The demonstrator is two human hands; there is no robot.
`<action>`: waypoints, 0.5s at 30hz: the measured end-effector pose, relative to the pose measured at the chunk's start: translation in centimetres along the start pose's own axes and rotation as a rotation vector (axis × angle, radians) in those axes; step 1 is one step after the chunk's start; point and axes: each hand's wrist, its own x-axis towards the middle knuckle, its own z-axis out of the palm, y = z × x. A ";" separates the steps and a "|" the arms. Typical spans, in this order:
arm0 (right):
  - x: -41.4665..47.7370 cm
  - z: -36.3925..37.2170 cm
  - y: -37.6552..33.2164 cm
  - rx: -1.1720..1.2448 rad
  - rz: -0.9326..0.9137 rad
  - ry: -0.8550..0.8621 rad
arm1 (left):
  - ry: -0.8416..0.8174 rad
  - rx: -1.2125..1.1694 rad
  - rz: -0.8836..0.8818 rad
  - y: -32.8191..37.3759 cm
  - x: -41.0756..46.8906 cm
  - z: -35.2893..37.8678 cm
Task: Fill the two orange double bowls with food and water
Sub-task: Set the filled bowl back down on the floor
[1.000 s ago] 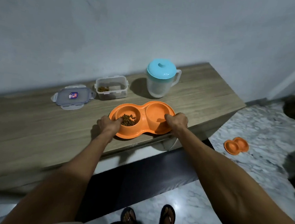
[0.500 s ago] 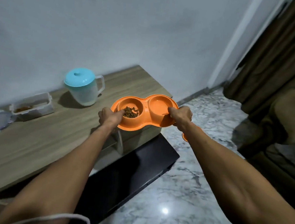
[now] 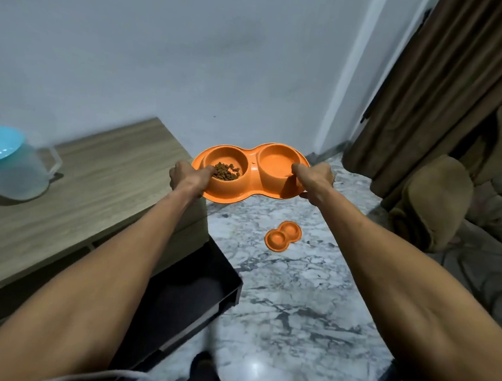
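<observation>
I hold an orange double bowl level in the air, past the right end of the wooden table and above the floor. My left hand grips its left rim, my right hand its right rim. Brown kibble fills the left cup; the right cup looks wet, with water hard to make out. A second orange double bowl lies on the marble floor below, both cups looking empty. The jug with a turquoise lid stands on the table at far left.
A dark open drawer or low shelf juts out under the table toward the floor. Brown curtains and a brown upholstered chair fill the right side. My feet show at the bottom edge.
Both hands lifted the filled double bowl off the table and carried it right, out over the floor. My view turned right, so the food container and its lid left the frame.
</observation>
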 end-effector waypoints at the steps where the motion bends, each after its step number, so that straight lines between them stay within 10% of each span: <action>1: 1.5 -0.5 -0.1 0.002 0.003 0.004 | 0.000 0.000 0.014 1.1 0.3 1.2; 15: 24.8 -0.4 -2.2 -0.070 -0.016 0.025 | 0.007 -0.073 -0.070 10.0 12.8 18.4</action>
